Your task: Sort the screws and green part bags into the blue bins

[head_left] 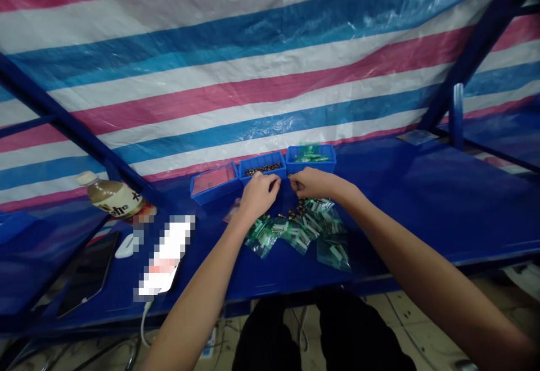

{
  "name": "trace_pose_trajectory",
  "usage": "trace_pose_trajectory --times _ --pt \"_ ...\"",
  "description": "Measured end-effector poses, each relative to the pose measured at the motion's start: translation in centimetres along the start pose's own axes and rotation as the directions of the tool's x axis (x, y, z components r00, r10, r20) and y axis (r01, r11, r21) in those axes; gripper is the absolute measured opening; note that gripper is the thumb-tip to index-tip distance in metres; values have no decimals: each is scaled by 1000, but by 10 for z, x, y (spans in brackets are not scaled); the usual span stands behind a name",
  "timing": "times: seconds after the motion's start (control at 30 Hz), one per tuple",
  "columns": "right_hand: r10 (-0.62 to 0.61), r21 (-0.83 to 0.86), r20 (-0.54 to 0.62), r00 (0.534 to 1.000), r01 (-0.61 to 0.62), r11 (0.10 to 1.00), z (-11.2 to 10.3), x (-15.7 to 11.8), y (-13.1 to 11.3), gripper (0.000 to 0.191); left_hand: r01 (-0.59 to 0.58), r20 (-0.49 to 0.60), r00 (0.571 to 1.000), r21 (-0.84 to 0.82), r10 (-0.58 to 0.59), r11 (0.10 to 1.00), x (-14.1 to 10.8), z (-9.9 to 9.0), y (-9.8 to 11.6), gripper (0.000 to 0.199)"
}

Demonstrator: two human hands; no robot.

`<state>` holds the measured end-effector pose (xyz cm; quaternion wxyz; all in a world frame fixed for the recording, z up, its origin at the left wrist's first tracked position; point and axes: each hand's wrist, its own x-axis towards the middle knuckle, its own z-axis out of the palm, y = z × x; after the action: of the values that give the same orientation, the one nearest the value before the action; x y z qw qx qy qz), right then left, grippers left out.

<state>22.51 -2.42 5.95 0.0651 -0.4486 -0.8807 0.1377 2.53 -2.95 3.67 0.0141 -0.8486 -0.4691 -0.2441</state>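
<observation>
My left hand (260, 192) is over the near edge of the middle blue bin (262, 167), which holds small dark and brass-coloured parts. Its fingers are bent, and whether they hold anything is hidden. To the right, my right hand (310, 182) has its fingers pressed together in front of the right blue bin (333, 160); a tiny dark thing shows at the fingertips, too small to name. Between and below the hands lie a small pile of brass-coloured parts (297, 209) and several green-tinted clear bags (297, 236) with white pieces inside. Green bags (311, 155) also fill the right bin.
A left blue bin (214, 182) holds pink sheets. Further left are a bottle (112, 197), a white case (127, 245), a lit phone (166, 258) with a cable and a dark tablet (89, 275). A striped sheet (253, 90) hangs behind the blue table (405, 208).
</observation>
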Motion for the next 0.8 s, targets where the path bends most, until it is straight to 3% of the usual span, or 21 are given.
trace_pose_trajectory --times 0.13,0.23,0.4,0.63,0.8 --pt "23 220 -205 978 23 975 -4 1 -3 11 6 12 1000 -82 -5 997 1 -1 2 24" --pt "75 387 -275 959 39 921 -5 2 -2 16 3 -26 1000 -163 -8 987 1 -3 4 21" --pt "68 523 -300 952 105 846 -6 2 -1 23 -13 -61 998 -264 -3 964 1 -7 7 17" --pt "93 639 -246 965 89 764 -3 3 -3 30 -6 -122 992 -271 -28 963 3 -8 -2 13" --pt "99 477 -236 967 27 878 -7 1 0 26 138 -288 940 -180 -186 974 3 -14 -27 17"
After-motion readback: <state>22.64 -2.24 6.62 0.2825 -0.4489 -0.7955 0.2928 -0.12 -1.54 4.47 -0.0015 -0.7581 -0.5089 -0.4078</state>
